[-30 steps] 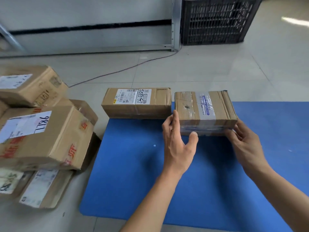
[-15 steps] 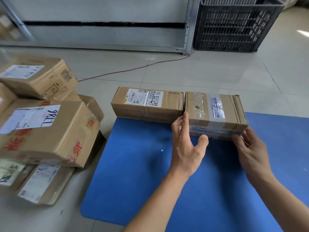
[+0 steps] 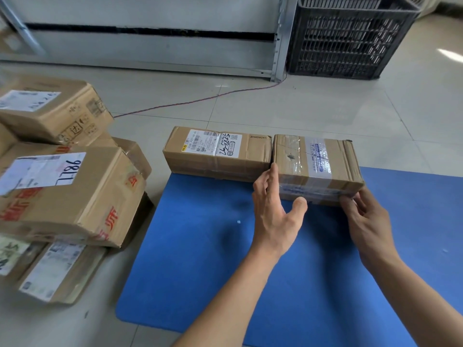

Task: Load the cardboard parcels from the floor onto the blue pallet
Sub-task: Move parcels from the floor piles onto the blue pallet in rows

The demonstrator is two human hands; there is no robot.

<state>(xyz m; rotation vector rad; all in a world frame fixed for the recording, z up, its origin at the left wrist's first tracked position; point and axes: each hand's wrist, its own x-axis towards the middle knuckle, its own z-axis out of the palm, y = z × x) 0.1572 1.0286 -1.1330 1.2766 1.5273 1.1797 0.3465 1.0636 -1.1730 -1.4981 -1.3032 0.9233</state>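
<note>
A tape-wrapped cardboard parcel (image 3: 313, 161) sits at the far edge of the blue pallet (image 3: 200, 246), its left end against a longer labelled parcel (image 3: 215, 154) at the pallet's far left corner. My left hand (image 3: 273, 216) has straight fingers along the taped parcel's near left corner, and its thumb touches the front face. My right hand (image 3: 365, 221) grips the near right corner with curled fingers. A pile of several larger parcels (image 3: 67, 196) lies on the floor left of the pallet.
A black plastic crate (image 3: 350, 38) stands on the tiled floor at the back right, beside a metal rack post (image 3: 280, 46). A thin red cable (image 3: 200, 100) runs across the floor behind the parcels. The pallet's near half shows bare blue surface.
The taped parcel has slid left and away from me, closing the small gap to the labelled parcel. Both hands stayed at its near corners.
</note>
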